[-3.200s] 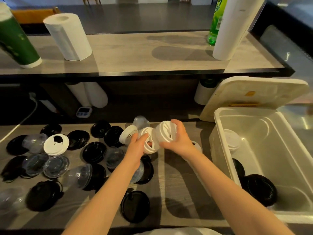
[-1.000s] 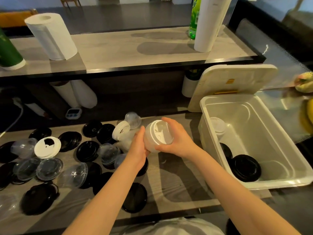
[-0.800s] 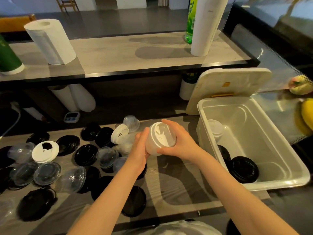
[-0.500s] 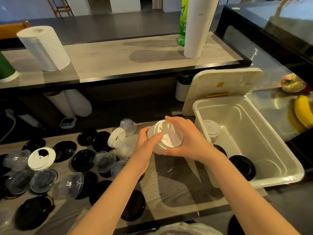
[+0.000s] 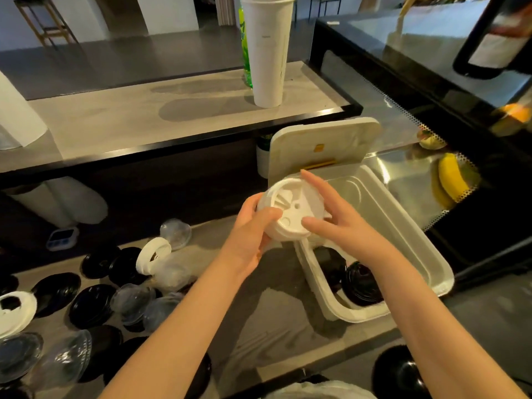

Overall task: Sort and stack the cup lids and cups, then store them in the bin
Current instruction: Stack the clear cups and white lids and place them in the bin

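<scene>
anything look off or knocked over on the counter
Yes: a white round plastic lid stands tilted on edge, propped against a clear plastic cup lying on its side, not flat like the black lids nearby.

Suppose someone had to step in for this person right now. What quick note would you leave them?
Left hand grips the white lid stack from its side; right hand pinches it from the other side, close to the open bin.
Done: stacked black lids lie in the bin.
Left: put this stack in, then sort and stack the loose black lids, clear lids and two single white lids scattered on the counter.
</scene>
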